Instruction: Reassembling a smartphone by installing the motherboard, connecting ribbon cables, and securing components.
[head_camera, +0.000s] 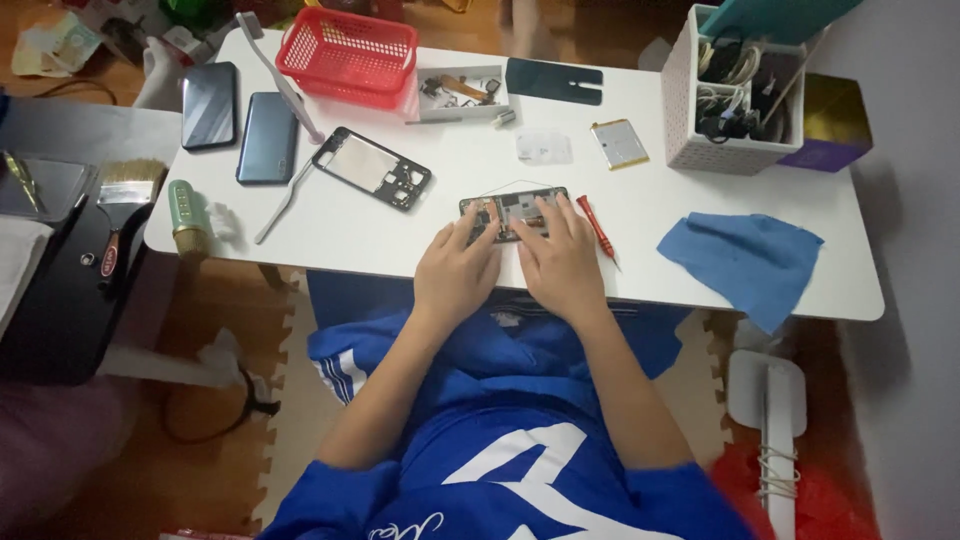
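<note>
1. Blue shirt (500, 470) with white lettering fills the bottom of the view, and both forearms run up from it to the white table (640, 270).
2. Left hand (455, 268) lies palm down at the table's near edge, its fingers (478, 228) spread and resting on the left end of an opened phone body (512, 212).
3. Right hand (562, 262) lies just beside it, fingers fanned out over the right half of the same phone body, pressing down on it rather than pinching it.
4. That phone body lies flat, crosswise, under the fingertips of both hands, its exposed inner parts showing between them.
5. A red-handled screwdriver (597, 226) lies on the table just right of the right hand, untouched.
6. Farther right is a crumpled blue cloth (745, 255); beyond the hands lie a flat battery (619, 143), an empty phone frame (372, 167), two dark phones (240, 120) and a red basket (348, 52).
</note>
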